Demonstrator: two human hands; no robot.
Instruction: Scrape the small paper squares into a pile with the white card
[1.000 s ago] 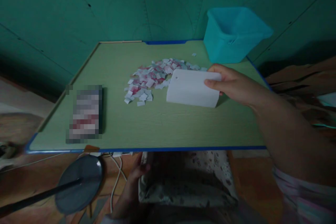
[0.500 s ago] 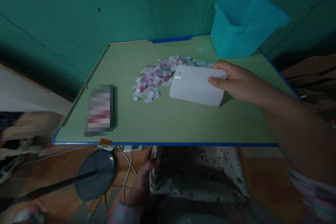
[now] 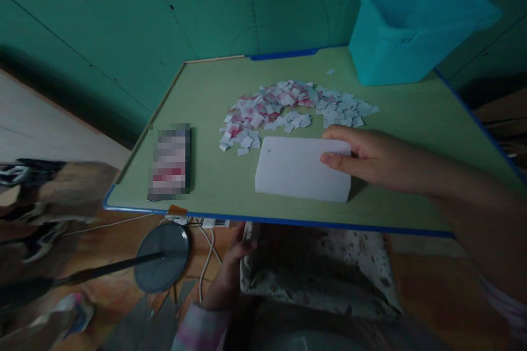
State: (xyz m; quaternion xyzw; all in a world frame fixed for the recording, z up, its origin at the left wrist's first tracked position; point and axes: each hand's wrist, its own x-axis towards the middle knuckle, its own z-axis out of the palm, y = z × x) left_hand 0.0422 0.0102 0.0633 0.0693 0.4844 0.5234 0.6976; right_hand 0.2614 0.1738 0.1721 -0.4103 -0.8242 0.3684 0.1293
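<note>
My right hand is closed on the right end of a white plastic scraper, a slightly curved sheet with a small hole in its upper left corner. Its lower edge is at the tabletop, in front of a heap of small white and pink paper scraps. A small cluster of scraps lies between the heap and the scraper. Below the table's front edge, my left hand grips the left side of a light, dark-speckled box. The box's inside is dark.
A turquoise bin stands at the table's back right corner. On the left of the green table lies a pixelated flat object. A round grey base with a pole and white cables are on the floor.
My right hand has drawn the scraper away from the heap toward the table's front edge, uncovering the scraps behind it. My left hand still holds the box. The view has shifted slightly.
</note>
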